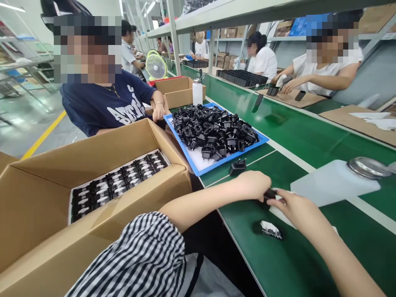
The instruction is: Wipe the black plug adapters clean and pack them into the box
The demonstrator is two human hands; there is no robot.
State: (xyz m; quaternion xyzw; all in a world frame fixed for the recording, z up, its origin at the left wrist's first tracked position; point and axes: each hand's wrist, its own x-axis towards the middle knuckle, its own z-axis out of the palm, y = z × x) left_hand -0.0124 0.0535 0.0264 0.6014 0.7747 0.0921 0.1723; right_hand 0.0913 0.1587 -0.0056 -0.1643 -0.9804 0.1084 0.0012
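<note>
While the left hand [251,185] and right hand [297,212] grip it, the black plug adapter [270,194] sits mostly hidden.

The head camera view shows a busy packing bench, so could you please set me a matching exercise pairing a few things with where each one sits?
Things:
1. Heap of black plugs
2. Rows of black plugs
3. Lone black plug
4. White bottle

Places:
A. Lying on its side on the green belt, near the hands
B. In a blue tray
C. On the belt, just off the tray's edge
D. Packed in a cardboard box

Right pairs: 1-B, 2-D, 3-C, 4-A.
</note>
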